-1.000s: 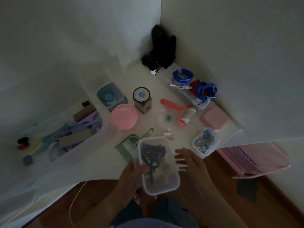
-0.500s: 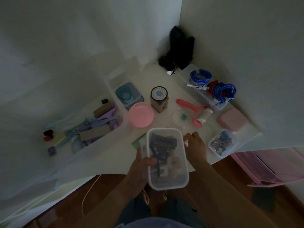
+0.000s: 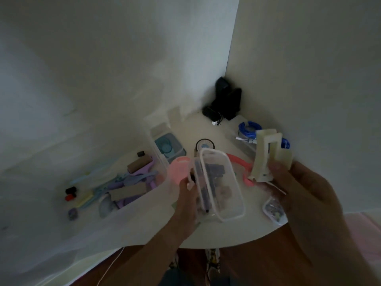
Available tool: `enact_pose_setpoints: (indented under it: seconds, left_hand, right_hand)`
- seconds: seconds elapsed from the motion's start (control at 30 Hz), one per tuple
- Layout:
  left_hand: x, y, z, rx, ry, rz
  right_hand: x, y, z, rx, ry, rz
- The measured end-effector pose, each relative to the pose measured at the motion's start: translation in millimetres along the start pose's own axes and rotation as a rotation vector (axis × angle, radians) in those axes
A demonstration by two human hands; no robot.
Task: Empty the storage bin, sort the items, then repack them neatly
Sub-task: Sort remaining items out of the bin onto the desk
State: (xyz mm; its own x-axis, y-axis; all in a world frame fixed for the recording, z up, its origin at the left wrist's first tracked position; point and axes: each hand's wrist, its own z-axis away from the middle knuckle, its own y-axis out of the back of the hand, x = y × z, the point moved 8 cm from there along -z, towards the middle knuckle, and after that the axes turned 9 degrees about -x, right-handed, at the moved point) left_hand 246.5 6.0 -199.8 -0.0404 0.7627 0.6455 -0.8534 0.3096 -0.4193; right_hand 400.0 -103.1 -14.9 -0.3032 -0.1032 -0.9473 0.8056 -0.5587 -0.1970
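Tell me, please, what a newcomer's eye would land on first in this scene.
Probably the clear lidless container of dark odds and ends, held up centre-frame by the left hand. Next, the cream plastic piece raised in the right hand, then the pink round lid on the white table.

home room corner | white tabletop (image 3: 208, 234) against plain white walls (image 3: 103, 58) | wooden floor (image 3: 144, 265) below | household odds: blue cables (image 3: 248, 129), pink lint roller (image 3: 239, 164)
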Motion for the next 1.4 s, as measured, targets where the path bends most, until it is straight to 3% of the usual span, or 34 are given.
enact_pose_setpoints:
  seconds: [0.13, 0.2, 0.3, 0.4, 0.53, 0.7, 0.93, 1.1, 1.2, 1.33, 1.4]
  left_hand:
    - [11.9, -6.0, -4.9, 0.017, -0.048, -0.184]
    - [9.7, -10.8, -3.3, -0.047, -0.041, -0.122]
    - [12.3, -11.3, -2.4, -0.059, -0.061, -0.092]
    - [26.0, -1.3, -4.1, 0.093, -0.141, -0.088]
    - [23.2, 7.7, -8.1, 0.089, -0.102, 0.021]
    - [20.7, 4.4, -10.5, 0.056, -0.107, 0.04]
    - [24.3, 11.7, -12.9, 0.072, -0.148, 0.067]
    - [20.6, 16.0, -18.8, 0.073, -0.164, 0.014]
    - [20.3, 18.7, -19.7, 0.078, -0.152, 0.033]
    - [26.2, 10.2, -17.5, -0.017, -0.153, 0.089]
    - [28.0, 7.2, -17.4, -0.022, -0.153, 0.059]
  right_hand:
    - [7.0, -67.0, 15.8, -0.232, -0.052, -0.055]
    - [37.1, -91.2, 17.3, -0.277, -0.144, 0.045]
    - [63.8, -84.4, 11.3, -0.204, -0.152, 0.291]
    - [49.6, -52.6, 3.2, -0.056, -0.077, 0.592]
    - [30.7, -24.2, -12.4, 0.131, -0.031, 0.744]
    - [79.0, -46.8, -30.5, 0.029, -0.181, 1.023]
    - [100.1, -65.9, -36.6, 0.147, -0.105, 1.194]
    - [103.8, -81.2, -41.5, 0.018, -0.05, 1.374]
    - [83.1, -70.3, -34.8, -0.015, -0.021, 1.314]
    - [-1.2, -14.0, -10.8, 0.388, 0.324, 1.154]
    - [-10.2, 23.9, -21.9, 0.437, 0.228, 1.038]
